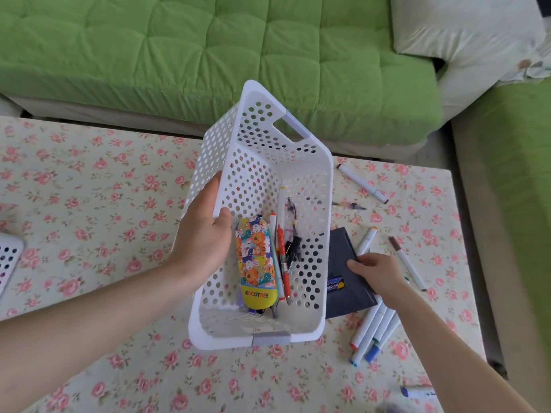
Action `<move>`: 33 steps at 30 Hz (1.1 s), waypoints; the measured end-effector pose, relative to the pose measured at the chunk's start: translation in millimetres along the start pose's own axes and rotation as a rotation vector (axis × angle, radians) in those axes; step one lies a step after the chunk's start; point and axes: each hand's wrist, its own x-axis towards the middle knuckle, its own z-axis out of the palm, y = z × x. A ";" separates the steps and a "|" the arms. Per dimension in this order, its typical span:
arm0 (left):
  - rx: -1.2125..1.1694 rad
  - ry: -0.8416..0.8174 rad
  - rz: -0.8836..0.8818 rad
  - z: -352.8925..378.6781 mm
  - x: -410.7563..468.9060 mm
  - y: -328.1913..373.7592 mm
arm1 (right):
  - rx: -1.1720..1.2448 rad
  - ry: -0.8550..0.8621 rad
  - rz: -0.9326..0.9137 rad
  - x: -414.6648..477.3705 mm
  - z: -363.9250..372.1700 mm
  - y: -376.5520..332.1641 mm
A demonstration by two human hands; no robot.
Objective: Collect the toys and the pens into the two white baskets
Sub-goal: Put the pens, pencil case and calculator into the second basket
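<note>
The left hand (205, 234) is gripping the rim of the perforated white plastic basket (259, 174); the right hand (377, 272) is pinching a flat dark fabric pouch (340, 251) beside it.

Soft, even daylight lights everything brightly, with no glare, and the basket (259, 162) casts only a faint shadow on the cloth (89, 189) below the left hand (205, 236). Detail is sharp around both hands. Far right of the right hand (378, 271) the sofa (521, 204) smears into blur, and straight edges bow toward the corners.
</note>
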 end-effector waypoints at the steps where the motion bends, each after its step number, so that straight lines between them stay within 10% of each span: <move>1: 0.000 -0.003 0.000 0.2 0.3 -0.1 | 0.008 0.009 -0.015 -6.0 -1.4 -0.7; 15: 0.002 -0.007 -0.030 -10.6 3.0 -4.0 | -0.102 0.510 -0.557 -62.4 -33.8 -76.2; 33: -0.052 -0.045 -0.106 -30.6 11.3 -17.9 | -0.270 0.264 -0.921 -10.4 135.9 -112.8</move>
